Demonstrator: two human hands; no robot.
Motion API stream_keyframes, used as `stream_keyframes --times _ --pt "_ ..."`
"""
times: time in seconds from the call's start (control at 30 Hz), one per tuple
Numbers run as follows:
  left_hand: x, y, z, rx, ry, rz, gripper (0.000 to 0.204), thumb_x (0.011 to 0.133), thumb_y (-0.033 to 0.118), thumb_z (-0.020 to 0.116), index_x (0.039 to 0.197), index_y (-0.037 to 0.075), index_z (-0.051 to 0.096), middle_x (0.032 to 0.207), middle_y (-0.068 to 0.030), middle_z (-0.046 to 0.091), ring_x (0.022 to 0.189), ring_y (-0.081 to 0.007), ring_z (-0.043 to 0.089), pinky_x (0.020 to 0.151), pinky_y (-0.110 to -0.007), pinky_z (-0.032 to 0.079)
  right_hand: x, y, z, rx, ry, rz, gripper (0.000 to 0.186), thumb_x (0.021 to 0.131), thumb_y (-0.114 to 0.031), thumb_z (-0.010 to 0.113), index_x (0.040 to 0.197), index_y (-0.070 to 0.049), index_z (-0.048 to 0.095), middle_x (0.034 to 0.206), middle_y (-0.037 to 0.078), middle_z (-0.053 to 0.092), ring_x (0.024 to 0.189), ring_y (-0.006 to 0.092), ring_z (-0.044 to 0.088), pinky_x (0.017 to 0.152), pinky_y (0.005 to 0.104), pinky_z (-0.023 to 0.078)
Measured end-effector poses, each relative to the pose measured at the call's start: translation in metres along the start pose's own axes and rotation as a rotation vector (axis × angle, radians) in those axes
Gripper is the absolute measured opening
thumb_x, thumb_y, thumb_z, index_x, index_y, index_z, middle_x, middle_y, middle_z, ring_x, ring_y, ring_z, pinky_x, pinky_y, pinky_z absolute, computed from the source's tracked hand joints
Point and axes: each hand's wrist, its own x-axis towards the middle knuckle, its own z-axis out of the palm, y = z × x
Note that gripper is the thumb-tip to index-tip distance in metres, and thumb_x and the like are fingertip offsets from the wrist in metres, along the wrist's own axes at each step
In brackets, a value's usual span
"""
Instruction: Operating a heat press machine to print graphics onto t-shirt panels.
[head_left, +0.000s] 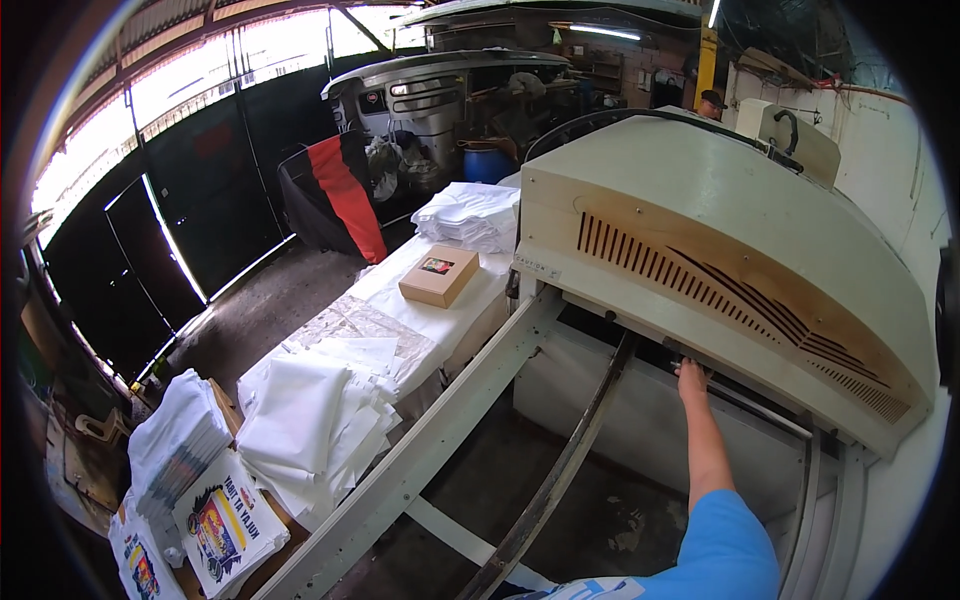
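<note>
My right hand (pixel 690 374), on a bare arm in a blue sleeve, is closed on a dark handle or bar under the front edge of a large beige machine hood (pixel 720 190) with vent slots. Below it, a metal frame (pixel 470 395) with rails spans a dark opening, and a long dark rail (pixel 560 470) runs toward me. My left hand is out of view.
Left, a white-covered table (pixel 460 320) holds a cardboard box (pixel 437 277) and piles of white sheets (pixel 295 420). Printed sheets (pixel 225 520) lie nearer. Behind stand a black-and-red covered object (pixel 345 200) and a blue barrel (pixel 485 165). A person (pixel 710 105) is behind the machine.
</note>
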Motion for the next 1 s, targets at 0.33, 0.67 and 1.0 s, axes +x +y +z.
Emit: stream_keyframes --times 0.33,0.67,1.0 --pt "0.000 0.001 -0.001 0.415 -0.107 -0.254 0.083 0.081 0.063 0.036 0.134 0.000 0.021 0.133 -0.0273 0.029 0.121 -0.0399 0.033 0.099 -0.047 0.029 -0.004 0.015 0.011 -0.012 0.236 0.016 0.029 0.087 -0.010 0.043 0.115 -0.006 0.048 0.108 0.004 0.057 0.109 0.0227 0.049 0.102 0.0594 0.018" --pt "-0.002 0.018 -0.004 0.216 0.167 -0.388 0.079 0.082 0.062 0.034 0.133 0.002 0.025 0.134 -0.0257 0.028 0.122 -0.0389 0.031 0.099 -0.047 0.028 -0.003 -0.006 -0.003 0.052 -0.057 -0.002 0.036 0.087 -0.018 0.047 0.121 -0.007 0.045 0.126 0.009 0.046 0.119 0.0253 0.040 0.102 0.0599 0.017" --pt "0.031 -0.074 -0.027 0.364 0.225 -0.445 0.057 0.086 0.042 0.040 0.123 -0.001 0.038 0.122 -0.0228 0.040 0.110 -0.0366 0.042 0.090 -0.042 0.036 -0.061 -0.096 0.005 -0.151 0.114 -0.014 0.054 0.086 -0.015 0.048 0.134 -0.005 0.025 0.139 0.014 0.025 0.129 0.0293 0.024 0.103 0.0544 0.019"
